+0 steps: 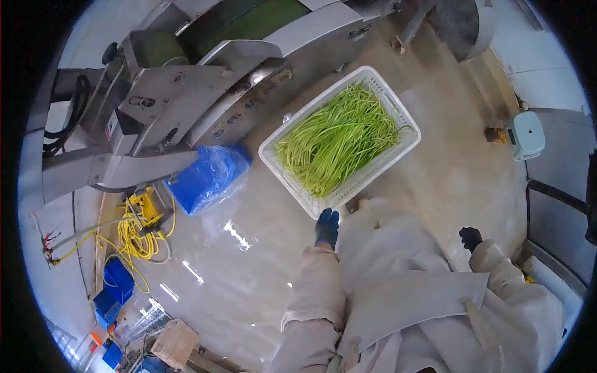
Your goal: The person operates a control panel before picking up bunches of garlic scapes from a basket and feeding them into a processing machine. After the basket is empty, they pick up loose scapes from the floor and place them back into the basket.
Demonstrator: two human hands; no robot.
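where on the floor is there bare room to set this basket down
Bare wet floor lies between the yellow cable, the blue bag and the left hand. More bare floor lies right of the basket, toward the white box. It is crowded under the machine and around the crates at lower left.

steel machine (186, 93), blue bag (208, 177), yellow cable (140, 233)

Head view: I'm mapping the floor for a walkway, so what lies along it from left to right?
Yellow coiled cable → blue plastic bag → white basket of green stalks → small white device by the wall. The left hand, gloved, sits at the basket's near corner.
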